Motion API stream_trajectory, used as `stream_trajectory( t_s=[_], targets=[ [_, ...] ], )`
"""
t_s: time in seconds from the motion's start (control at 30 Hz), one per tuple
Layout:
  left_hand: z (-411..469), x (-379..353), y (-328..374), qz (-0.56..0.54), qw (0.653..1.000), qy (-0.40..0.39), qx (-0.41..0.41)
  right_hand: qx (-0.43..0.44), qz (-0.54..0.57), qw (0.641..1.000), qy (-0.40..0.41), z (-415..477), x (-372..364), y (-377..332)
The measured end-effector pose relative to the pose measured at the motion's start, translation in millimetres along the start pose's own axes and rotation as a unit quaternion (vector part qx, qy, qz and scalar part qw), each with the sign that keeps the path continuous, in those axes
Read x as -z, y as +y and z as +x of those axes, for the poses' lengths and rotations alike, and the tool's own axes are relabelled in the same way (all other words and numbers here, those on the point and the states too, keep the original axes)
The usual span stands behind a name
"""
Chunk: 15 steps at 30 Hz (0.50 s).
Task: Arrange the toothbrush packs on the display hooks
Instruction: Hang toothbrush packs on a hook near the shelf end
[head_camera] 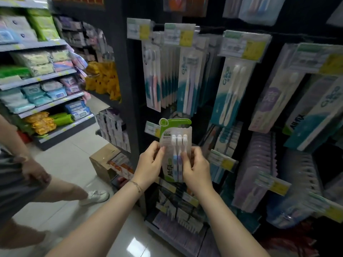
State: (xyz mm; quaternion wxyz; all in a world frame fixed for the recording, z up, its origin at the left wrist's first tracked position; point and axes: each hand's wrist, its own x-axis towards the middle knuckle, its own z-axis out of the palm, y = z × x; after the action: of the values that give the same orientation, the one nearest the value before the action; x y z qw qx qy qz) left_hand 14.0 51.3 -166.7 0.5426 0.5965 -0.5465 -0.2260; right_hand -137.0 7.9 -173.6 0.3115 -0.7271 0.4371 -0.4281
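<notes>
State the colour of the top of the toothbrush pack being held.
Bright green top on the toothbrush pack; head view shows it best.

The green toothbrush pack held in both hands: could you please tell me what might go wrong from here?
Left hand and right hand hold the green toothbrush pack at mid-height, so its top might wobble. It partly hides a price tag, so finding that hook's tip could be hard.

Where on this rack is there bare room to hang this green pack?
The dark gap above the green pack, under the top-row packs and left of the white-brush pack, looks free. Crowded: the purple packs to the right and the lower rows beneath your left hand and right hand.
</notes>
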Motion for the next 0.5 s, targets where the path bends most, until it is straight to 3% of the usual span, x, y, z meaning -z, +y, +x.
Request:
stream_trajectory(
  t_s=[0.5],
  targets=[
    [43,43,-82,0.066,0.969,-0.235,-0.026,-0.125,-0.035,0.988,0.082,-14,-95,34]
  ],
)
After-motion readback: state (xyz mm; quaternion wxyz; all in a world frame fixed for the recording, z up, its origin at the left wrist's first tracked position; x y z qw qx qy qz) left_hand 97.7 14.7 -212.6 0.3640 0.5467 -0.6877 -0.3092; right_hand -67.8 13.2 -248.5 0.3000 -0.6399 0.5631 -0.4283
